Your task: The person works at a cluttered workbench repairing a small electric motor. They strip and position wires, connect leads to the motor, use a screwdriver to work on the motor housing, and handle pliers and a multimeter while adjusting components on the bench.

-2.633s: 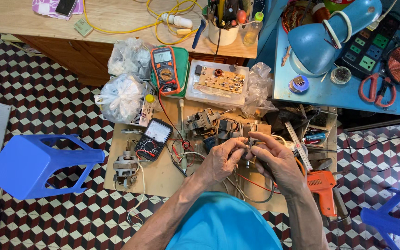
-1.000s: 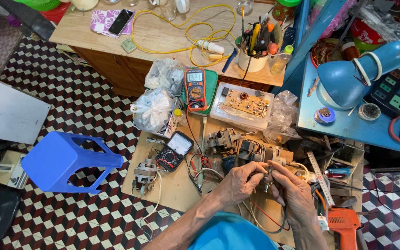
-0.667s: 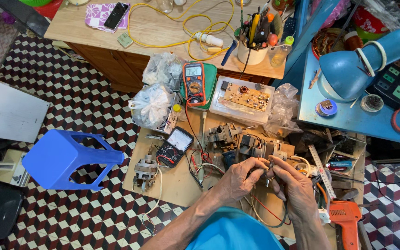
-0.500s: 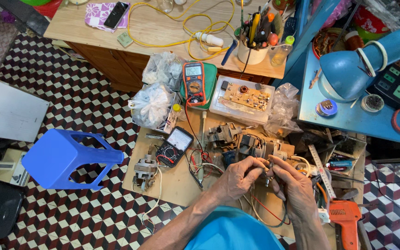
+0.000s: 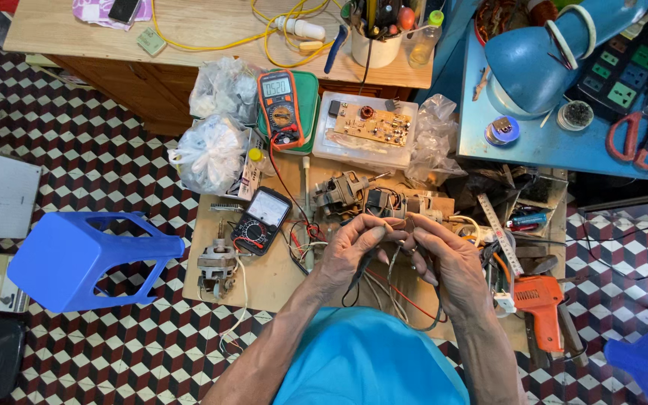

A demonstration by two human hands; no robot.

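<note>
- Your left hand (image 5: pixel 354 244) and right hand (image 5: pixel 448 251) meet fingertip to fingertip over the low wooden worktop (image 5: pixel 264 274), both pinched on thin wires (image 5: pixel 395 281)
- The wires loop down between your wrists, black and red
- Analog meter (image 5: pixel 262 221) lies left of your hands; orange drill (image 5: pixel 538 300) lies right

Matt bare wood is being shown by the counter (image 5: pixel 264 274); beside it, glossy blue plastic by the stool (image 5: pixel 84 259).
</note>
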